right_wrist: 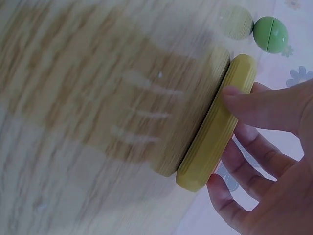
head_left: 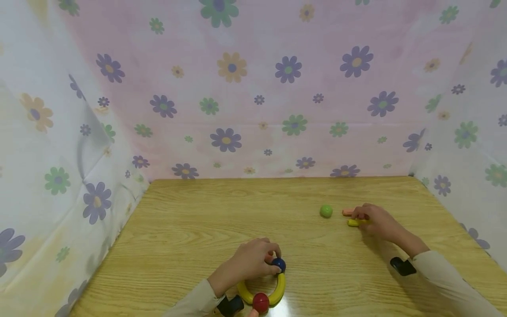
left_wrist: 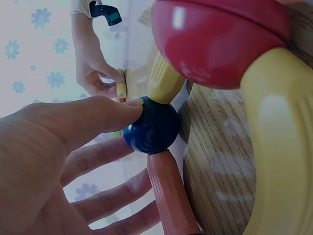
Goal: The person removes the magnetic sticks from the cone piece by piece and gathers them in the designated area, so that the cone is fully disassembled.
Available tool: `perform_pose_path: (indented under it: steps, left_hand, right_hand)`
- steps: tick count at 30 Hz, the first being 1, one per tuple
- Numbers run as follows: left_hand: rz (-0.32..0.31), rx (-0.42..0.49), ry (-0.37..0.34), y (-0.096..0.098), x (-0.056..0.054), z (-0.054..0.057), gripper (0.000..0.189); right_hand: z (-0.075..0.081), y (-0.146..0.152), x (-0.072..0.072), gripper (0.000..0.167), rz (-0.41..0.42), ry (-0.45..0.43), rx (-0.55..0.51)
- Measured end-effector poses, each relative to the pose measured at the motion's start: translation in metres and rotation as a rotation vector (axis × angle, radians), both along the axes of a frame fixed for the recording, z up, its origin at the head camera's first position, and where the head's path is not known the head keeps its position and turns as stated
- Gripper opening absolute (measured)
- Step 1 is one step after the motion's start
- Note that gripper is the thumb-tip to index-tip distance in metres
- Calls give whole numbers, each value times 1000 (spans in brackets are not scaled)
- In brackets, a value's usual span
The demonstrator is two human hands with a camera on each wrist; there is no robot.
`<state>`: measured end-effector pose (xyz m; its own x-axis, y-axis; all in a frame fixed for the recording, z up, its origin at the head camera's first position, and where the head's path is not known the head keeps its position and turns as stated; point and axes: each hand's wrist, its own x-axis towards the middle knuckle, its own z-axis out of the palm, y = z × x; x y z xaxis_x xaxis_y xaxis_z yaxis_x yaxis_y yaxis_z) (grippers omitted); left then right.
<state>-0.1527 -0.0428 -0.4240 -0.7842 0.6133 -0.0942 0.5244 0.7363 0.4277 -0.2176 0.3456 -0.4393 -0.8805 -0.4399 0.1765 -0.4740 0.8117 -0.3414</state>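
My left hand [head_left: 253, 259] pinches a glossy blue ball [head_left: 279, 264] between thumb and fingers. A curved yellow piece [head_left: 280, 288] runs from that ball to a red ball [head_left: 261, 302], part of a ring low in the head view. In the left wrist view an orange ridged stick [left_wrist: 168, 191] meets the blue ball's other side, beside my fingers. Farther right, my right hand [head_left: 378, 222] holds a straight yellow ridged stick [right_wrist: 215, 127] close over the table, thumb on its near face and fingers behind. An orange stick [head_left: 347, 212] lies just beyond it, partly hidden by the hand.
A green ball [head_left: 326, 211] sits on the wood-grain table [head_left: 222, 211], left of the right hand. Flower-patterned cloth [head_left: 261, 88] stands behind the table's back edge and along both sides. Each wrist wears a black camera.
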Motion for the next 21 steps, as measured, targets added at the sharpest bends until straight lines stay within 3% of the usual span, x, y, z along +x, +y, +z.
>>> perform_pose_path:
  steps: [13, 21]
  left_hand:
    - [40, -19, 24, -4, 1, -2, 23]
    - [49, 13, 31, -8, 0, -4, 22]
  right_hand:
    - [11, -3, 6, 22, 15, -34, -74]
    - [25, -12, 21, 25, 136, -78, -207]
